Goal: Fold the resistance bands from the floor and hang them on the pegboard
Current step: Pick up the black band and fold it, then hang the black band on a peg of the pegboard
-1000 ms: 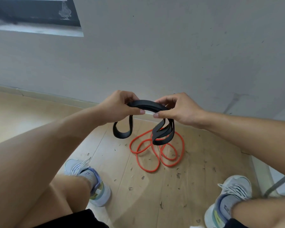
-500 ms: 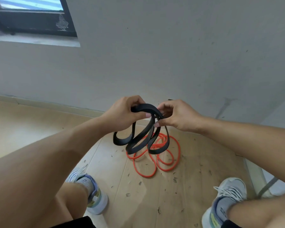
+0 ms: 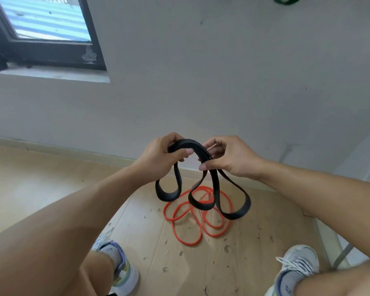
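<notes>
Both my hands hold a black resistance band [image 3: 217, 184] gathered into several layers at chest height. My left hand [image 3: 160, 158] pinches the stacked top on the left, and my right hand [image 3: 229, 157] grips it on the right. Three black loops hang down below the hands. On the wooden floor beneath lies an orange resistance band [image 3: 188, 229] in a loose tangle of loops, untouched. A green band [image 3: 286, 0] shows at the top edge of the wall; the pegboard itself is out of view.
A grey wall [image 3: 201, 82] rises just ahead, with a dark-framed window [image 3: 45, 35] at the upper left. My two sneakers [image 3: 115, 265] stand on the floor either side of the orange band. Small debris litters the boards. A metal leg [image 3: 342, 255] stands at the right.
The view has tilted upward, showing more window and the green band. The hanging black loops have spread apart, one swinging out to the right; both hands keep their grip.
</notes>
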